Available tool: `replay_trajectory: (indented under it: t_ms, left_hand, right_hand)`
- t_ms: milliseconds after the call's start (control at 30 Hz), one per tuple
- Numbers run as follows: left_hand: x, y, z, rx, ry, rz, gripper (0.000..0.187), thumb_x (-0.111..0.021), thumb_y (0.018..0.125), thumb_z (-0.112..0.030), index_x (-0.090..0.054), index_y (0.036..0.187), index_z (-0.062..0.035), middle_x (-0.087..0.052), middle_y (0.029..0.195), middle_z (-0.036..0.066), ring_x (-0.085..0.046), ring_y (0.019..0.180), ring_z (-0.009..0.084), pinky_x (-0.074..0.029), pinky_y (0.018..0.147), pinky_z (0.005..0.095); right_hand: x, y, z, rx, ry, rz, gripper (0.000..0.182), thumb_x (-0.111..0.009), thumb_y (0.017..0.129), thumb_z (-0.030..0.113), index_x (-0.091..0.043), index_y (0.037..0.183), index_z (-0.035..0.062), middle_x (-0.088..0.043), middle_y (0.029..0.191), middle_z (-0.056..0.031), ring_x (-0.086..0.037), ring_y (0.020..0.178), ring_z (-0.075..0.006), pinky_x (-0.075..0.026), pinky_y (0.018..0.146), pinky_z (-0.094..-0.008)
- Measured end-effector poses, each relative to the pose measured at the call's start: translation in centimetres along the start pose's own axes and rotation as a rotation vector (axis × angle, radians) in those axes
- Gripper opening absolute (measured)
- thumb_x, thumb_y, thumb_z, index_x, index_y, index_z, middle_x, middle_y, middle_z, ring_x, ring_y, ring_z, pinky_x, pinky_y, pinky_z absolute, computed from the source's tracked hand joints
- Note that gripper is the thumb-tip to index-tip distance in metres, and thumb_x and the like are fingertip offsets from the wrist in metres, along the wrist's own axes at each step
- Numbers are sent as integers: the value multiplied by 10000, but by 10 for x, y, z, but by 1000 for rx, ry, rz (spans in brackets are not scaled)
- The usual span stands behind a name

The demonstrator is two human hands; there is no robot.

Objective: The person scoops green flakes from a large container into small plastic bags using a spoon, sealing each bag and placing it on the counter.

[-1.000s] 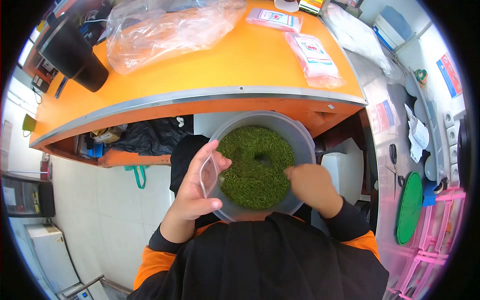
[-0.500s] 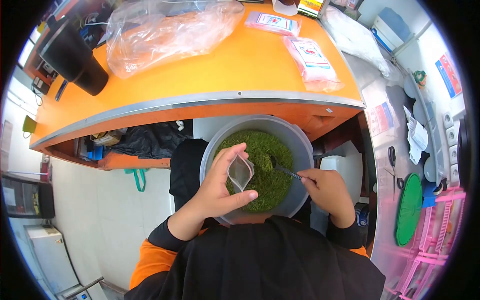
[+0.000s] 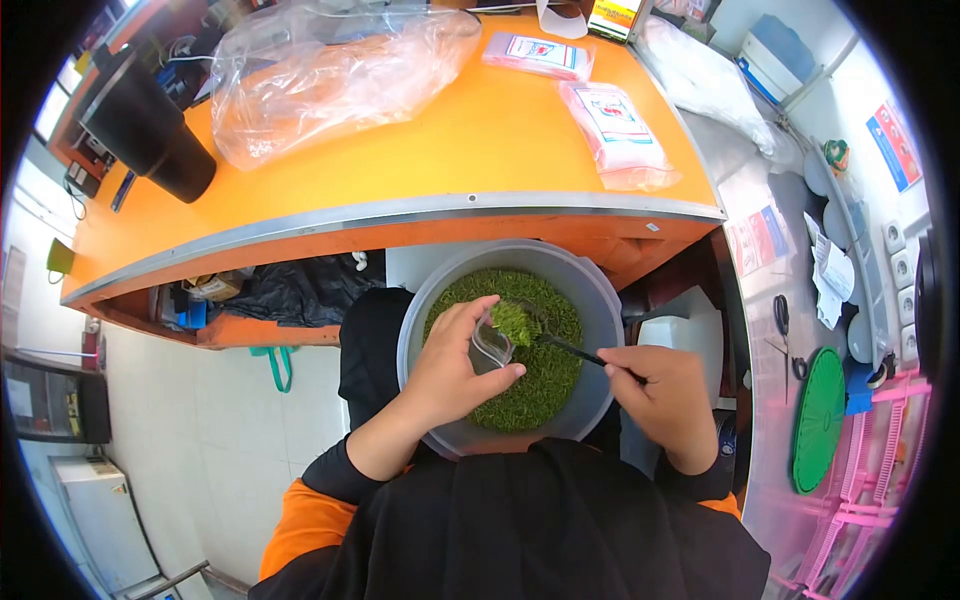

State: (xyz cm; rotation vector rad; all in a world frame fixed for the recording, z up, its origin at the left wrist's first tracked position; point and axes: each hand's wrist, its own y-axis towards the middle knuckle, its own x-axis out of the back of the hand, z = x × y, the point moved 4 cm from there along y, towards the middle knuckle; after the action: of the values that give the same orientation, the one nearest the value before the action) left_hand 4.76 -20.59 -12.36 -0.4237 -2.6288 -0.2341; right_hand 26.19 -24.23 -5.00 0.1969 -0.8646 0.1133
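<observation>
A grey plastic tub (image 3: pixel 420 300) in front of me holds a mass of green shredded leaves (image 3: pixel 550 390). Over its left half, my left hand (image 3: pixel 450 365) grips a small clear plastic pouch (image 3: pixel 492 345), its mouth spread wide. My right hand (image 3: pixel 660 395) is closed around the dark handle of a spoon (image 3: pixel 572 349), which reaches in from the right. A heap of green shreds (image 3: pixel 515 322) on the spoon's bowl is right at the pouch mouth and hides most of the bowl.
An orange counter (image 3: pixel 440 150) runs across the front, with a large clear plastic bag (image 3: pixel 330 90), a black tumbler (image 3: pixel 150 130) and packs of pouches (image 3: pixel 618 130) on it. On the right side lie scissors (image 3: pixel 783 320), a green lid (image 3: pixel 820 420) and pink racks (image 3: pixel 870 470).
The spoon has come up out of the shreds with a heaped load and moved left to the pouch mouth. My left hand has tilted the pouch toward the spoon.
</observation>
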Motion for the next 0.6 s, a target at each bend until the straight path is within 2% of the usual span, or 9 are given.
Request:
replay_trajectory:
  t_ms: [67, 167, 267, 367, 467, 567, 600]
  left_hand:
    - [-1, 0, 2, -24, -14, -17, 716, -773, 665, -162, -421, 1272, -22, -480, 1185, 150, -471, 1124, 268, -367, 957, 344]
    - [-1, -1, 2, -33, -37, -44, 721, -774, 662, -159, -418, 1273, -18, -481, 1174, 151, -471, 1118, 267, -366, 959, 346]
    - [-1, -2, 5, -56, -45, -62, 717, -776, 658, -154, -417, 1263, -13, -484, 1145, 147, -479, 1086, 257, -372, 948, 347]
    - [1, -4, 3, -90, 2, -112, 691, -774, 654, -142, -417, 1232, -12, -485, 1111, 142, -490, 1042, 255, -385, 927, 350]
    - [-1, -7, -4, -160, 93, -171, 672, -774, 645, -134, -411, 1199, -22, -480, 1101, 151, -498, 1014, 269, -395, 908, 358]
    - [-4, -8, -8, -258, 154, -278, 657, -773, 640, -176, -418, 1169, -16, -480, 1105, 181, -473, 1052, 343, -385, 912, 408]
    - [-3, -9, -8, -289, 169, -321, 653, -772, 640, -197, -423, 1159, -11, -482, 1107, 194, -460, 1074, 377, -378, 917, 432]
  right_hand:
    - [-4, 0, 8, 96, -154, -11, 147, -624, 742, 94, -692, 871, 82, -597, 655, -94, -590, 595, -264, -469, 538, -336]
    - [-8, 0, 13, 160, -226, -61, 145, -639, 722, 97, -687, 859, 100, -553, 628, -77, -565, 572, -259, -451, 515, -347]
    - [-2, -2, 10, 98, -172, -117, 155, -642, 723, 98, -687, 872, 103, -556, 642, -75, -569, 587, -255, -452, 519, -348]
    - [4, 0, -1, 33, -242, -111, 155, -652, 730, 120, -687, 881, 116, -569, 681, -68, -572, 594, -252, -456, 533, -350]
    - [-22, 17, 4, 177, -308, -101, 131, -662, 747, 164, -683, 870, 122, -576, 716, -56, -580, 611, -248, -460, 547, -349]
    - [-43, 26, 33, 376, 23, -50, 130, -668, 757, 204, -673, 856, 121, -579, 742, -47, -586, 628, -242, -468, 565, -346]
    - [-52, 27, 33, 379, 41, -34, 127, -666, 760, 207, -670, 853, 121, -576, 742, -45, -587, 634, -240, -469, 567, -342]
